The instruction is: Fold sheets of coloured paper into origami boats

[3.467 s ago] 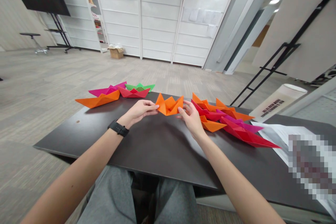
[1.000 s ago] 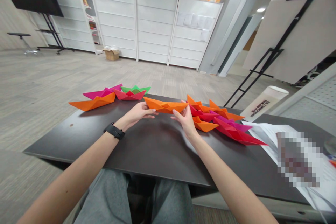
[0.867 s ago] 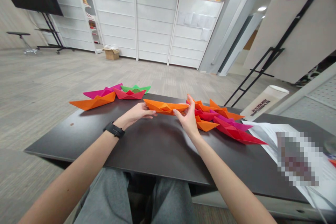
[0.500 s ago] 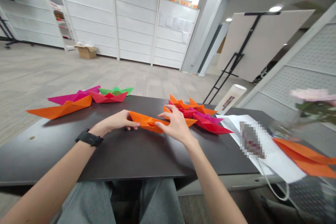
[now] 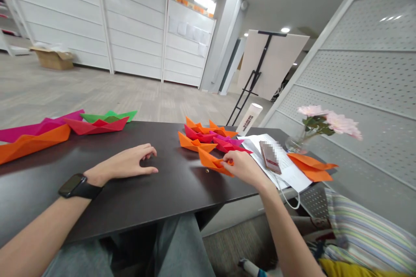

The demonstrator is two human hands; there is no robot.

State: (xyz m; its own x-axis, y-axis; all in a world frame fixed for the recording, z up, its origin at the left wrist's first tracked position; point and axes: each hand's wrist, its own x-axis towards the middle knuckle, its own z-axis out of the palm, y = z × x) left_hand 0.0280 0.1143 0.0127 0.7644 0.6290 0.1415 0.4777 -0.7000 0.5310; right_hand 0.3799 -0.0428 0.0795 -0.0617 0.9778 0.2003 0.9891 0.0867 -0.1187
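Observation:
An orange paper boat [image 5: 211, 162] stands on the dark table [image 5: 146, 199], its right end pinched between the thumb and fingers of my right hand [image 5: 242, 168]. My left hand [image 5: 130, 162], with a black watch on the wrist, rests over the table with fingers curved and thumb apart, holding nothing. Just behind the held boat is a cluster of small boats: another orange one [image 5: 196, 143], a red one [image 5: 198, 134] and several more in orange, purple and pink. Larger boats stand at the far left: orange [image 5: 35, 143], red [image 5: 97, 126], green [image 5: 112, 116] and magenta [image 5: 42, 127].
Right of the small boats lie white papers [image 5: 292, 178] with a partly blurred phone [image 5: 269, 158] and a white cable. Folded orange paper [image 5: 313, 166] and a vase of pink flowers [image 5: 341, 123] are near the perforated panel. A white cylinder [image 5: 249, 119] stands behind the table.
My right hand has carried the orange boat rightward, in front of the small cluster. My left hand has let go of it and is apart from it. The view has turned right.

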